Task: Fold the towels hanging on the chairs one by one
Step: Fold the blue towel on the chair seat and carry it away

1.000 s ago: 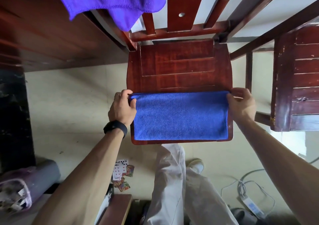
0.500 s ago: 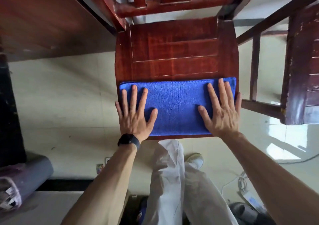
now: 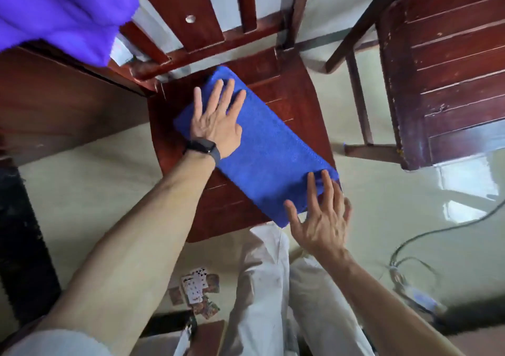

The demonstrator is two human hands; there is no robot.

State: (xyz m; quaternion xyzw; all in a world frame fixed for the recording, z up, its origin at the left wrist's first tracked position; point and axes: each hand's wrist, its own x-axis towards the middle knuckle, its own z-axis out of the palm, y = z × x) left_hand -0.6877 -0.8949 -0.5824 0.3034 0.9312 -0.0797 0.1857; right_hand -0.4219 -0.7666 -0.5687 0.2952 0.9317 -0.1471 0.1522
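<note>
A folded blue towel (image 3: 269,150) lies diagonally across the seat of a dark red wooden chair (image 3: 289,90), running from the back left to the front right corner. My left hand (image 3: 217,120), with a black band on the wrist, presses flat on the towel's far left end, fingers straight and spread. My right hand (image 3: 319,216) has its fingers straight, their tips on the towel's near right end at the seat's edge. A purple towel (image 3: 62,14) hangs at the top left over another piece of furniture.
A second wooden chair (image 3: 442,63) stands to the right. A dark wooden tabletop (image 3: 68,101) fills the left. Playing cards (image 3: 199,290) lie on the pale floor by my white trouser legs (image 3: 259,287). A cable and power strip (image 3: 410,287) lie at the lower right.
The towel has turned from lying straight along the seat's front edge to lying diagonally. My left hand moved toward the chair back with it; my right hand slid to the near right corner.
</note>
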